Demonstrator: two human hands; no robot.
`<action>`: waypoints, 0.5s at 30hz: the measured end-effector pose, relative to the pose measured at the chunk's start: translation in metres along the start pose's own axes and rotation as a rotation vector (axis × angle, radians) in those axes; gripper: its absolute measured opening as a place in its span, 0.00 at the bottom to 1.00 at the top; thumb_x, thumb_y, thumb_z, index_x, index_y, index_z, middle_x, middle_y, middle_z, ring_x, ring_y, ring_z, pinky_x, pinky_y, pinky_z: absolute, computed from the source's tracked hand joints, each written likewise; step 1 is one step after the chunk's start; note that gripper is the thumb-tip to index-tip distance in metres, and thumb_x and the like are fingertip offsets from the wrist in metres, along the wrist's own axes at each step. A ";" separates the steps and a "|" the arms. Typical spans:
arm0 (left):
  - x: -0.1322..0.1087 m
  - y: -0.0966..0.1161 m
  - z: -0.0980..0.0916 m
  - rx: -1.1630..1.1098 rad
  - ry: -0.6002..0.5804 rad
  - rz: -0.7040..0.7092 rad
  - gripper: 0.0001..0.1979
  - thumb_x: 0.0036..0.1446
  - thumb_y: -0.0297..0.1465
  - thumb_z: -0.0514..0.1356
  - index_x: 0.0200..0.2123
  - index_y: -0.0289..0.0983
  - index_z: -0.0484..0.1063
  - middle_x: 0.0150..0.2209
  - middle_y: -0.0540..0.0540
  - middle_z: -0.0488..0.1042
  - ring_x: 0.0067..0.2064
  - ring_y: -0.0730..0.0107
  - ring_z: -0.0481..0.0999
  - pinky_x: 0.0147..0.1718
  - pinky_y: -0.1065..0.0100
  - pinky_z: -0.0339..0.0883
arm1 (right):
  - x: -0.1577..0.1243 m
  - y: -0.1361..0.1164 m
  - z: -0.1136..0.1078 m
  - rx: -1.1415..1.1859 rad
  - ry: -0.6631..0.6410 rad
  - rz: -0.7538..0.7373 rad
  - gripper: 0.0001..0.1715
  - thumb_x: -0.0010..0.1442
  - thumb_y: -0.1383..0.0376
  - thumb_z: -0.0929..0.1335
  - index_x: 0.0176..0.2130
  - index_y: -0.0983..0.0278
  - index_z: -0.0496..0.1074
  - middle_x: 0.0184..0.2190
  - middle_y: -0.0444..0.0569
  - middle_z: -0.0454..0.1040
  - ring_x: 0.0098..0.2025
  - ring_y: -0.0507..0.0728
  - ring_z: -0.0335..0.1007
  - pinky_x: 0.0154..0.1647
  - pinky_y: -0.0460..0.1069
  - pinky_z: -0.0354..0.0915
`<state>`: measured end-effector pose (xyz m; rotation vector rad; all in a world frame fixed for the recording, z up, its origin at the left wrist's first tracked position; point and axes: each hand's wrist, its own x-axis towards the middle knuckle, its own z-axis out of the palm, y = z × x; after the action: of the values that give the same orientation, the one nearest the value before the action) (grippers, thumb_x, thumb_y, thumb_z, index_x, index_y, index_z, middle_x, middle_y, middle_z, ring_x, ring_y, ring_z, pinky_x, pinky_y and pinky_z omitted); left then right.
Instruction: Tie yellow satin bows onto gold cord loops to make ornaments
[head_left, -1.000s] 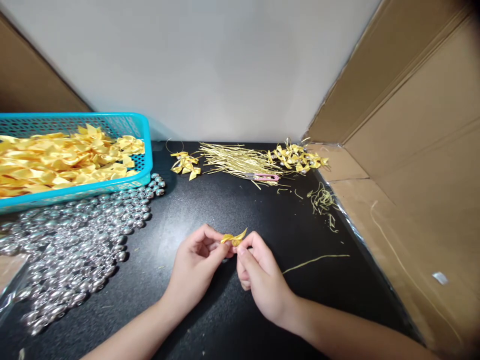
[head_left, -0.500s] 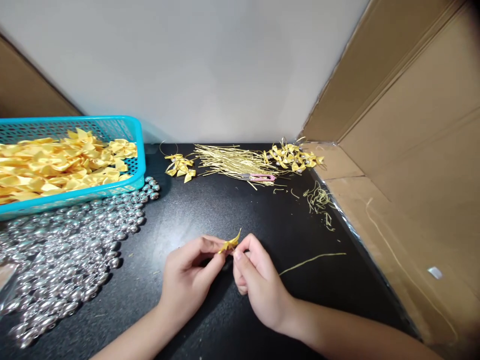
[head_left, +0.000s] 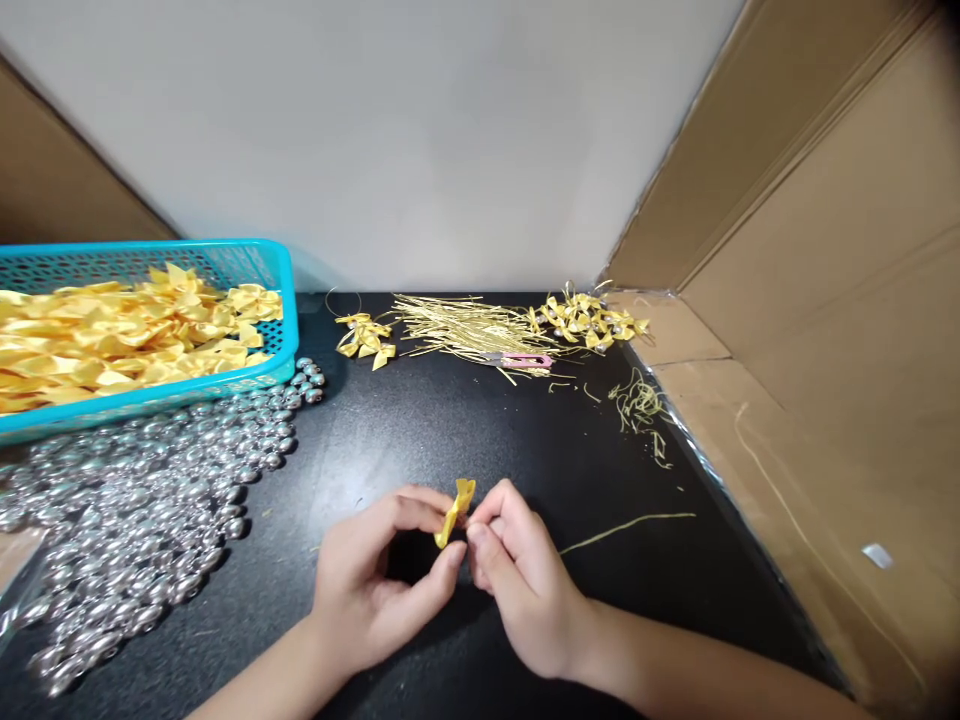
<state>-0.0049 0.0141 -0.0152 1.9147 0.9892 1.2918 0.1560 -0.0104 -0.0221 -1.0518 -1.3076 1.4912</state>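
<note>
A small yellow ribbon bow (head_left: pixel 455 512) stands almost edge-on between my two hands, above the black tabletop. My left hand (head_left: pixel 382 575) has it at the fingertips, fingers against its left side and thumb just below, in a loose hold. Close on the bow's right, my right hand (head_left: pixel 521 585) is closed in a pinch of thumb and forefinger. What it pinches is mostly hidden; it looks like the gold cord at the bow's back. A length of gold cord (head_left: pixel 630 522) stretches out to the right from behind this hand.
At left, a turquoise basket (head_left: pixel 289 300) holds many yellow bows, with silver beads (head_left: pixel 172 500) spread before it. Along the back lie a few bows (head_left: pixel 365 338), cut gold cords (head_left: pixel 465 325), pink-handled snips (head_left: pixel 525 360) and beaded bows (head_left: pixel 589 318). Cord scraps (head_left: pixel 637 400) lie right, by cardboard (head_left: pixel 825 300).
The bow has turned from a slanting position to nearly upright. My left thumb has moved down and away from the left fingers. My right hand keeps its pinch. The view has shifted slightly.
</note>
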 end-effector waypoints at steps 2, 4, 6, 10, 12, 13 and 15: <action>0.000 0.001 0.001 -0.013 0.009 -0.036 0.11 0.49 0.18 0.63 0.32 0.40 0.72 0.30 0.48 0.80 0.33 0.65 0.81 0.33 0.69 0.76 | 0.000 -0.001 -0.001 -0.034 -0.002 -0.008 0.15 0.69 0.54 0.59 0.35 0.61 0.59 0.20 0.37 0.58 0.21 0.48 0.53 0.23 0.44 0.52; 0.000 0.001 0.001 -0.029 0.016 -0.071 0.11 0.51 0.18 0.62 0.33 0.41 0.72 0.31 0.48 0.80 0.35 0.65 0.82 0.34 0.70 0.76 | 0.000 -0.002 -0.001 -0.046 -0.001 -0.023 0.14 0.69 0.56 0.58 0.34 0.61 0.58 0.20 0.37 0.58 0.20 0.48 0.53 0.23 0.45 0.52; -0.001 0.001 0.000 -0.032 0.022 -0.100 0.12 0.52 0.18 0.61 0.35 0.42 0.72 0.33 0.49 0.81 0.36 0.66 0.83 0.35 0.71 0.77 | -0.001 -0.002 -0.001 -0.063 0.010 -0.030 0.13 0.69 0.57 0.58 0.34 0.61 0.58 0.19 0.36 0.58 0.20 0.48 0.53 0.23 0.45 0.52; -0.001 0.002 0.000 0.027 0.037 -0.087 0.14 0.52 0.17 0.61 0.36 0.43 0.73 0.33 0.51 0.83 0.35 0.70 0.83 0.37 0.74 0.77 | -0.003 -0.001 -0.001 -0.110 0.037 -0.018 0.11 0.69 0.58 0.58 0.35 0.61 0.59 0.19 0.37 0.58 0.20 0.49 0.53 0.23 0.45 0.51; 0.000 0.002 0.000 0.061 0.040 -0.055 0.14 0.52 0.17 0.61 0.36 0.43 0.73 0.32 0.52 0.83 0.34 0.69 0.84 0.36 0.75 0.77 | -0.003 -0.001 -0.001 -0.118 0.040 -0.011 0.11 0.69 0.58 0.58 0.35 0.61 0.59 0.19 0.37 0.58 0.20 0.49 0.54 0.23 0.46 0.51; 0.000 0.002 0.001 0.075 0.040 -0.040 0.14 0.52 0.17 0.61 0.36 0.43 0.73 0.32 0.52 0.83 0.34 0.69 0.84 0.36 0.74 0.77 | -0.003 -0.001 -0.001 -0.120 0.045 -0.007 0.11 0.69 0.58 0.58 0.35 0.61 0.59 0.19 0.37 0.58 0.20 0.49 0.54 0.23 0.46 0.51; 0.000 0.001 0.001 0.095 0.039 -0.017 0.14 0.52 0.17 0.61 0.36 0.43 0.73 0.31 0.51 0.83 0.34 0.68 0.84 0.35 0.74 0.77 | -0.003 -0.002 -0.001 -0.126 0.058 0.004 0.11 0.69 0.58 0.58 0.35 0.61 0.59 0.19 0.37 0.58 0.20 0.49 0.54 0.24 0.46 0.52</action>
<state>-0.0033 0.0133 -0.0144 1.9544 1.1025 1.2982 0.1578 -0.0131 -0.0201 -1.1697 -1.3737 1.3858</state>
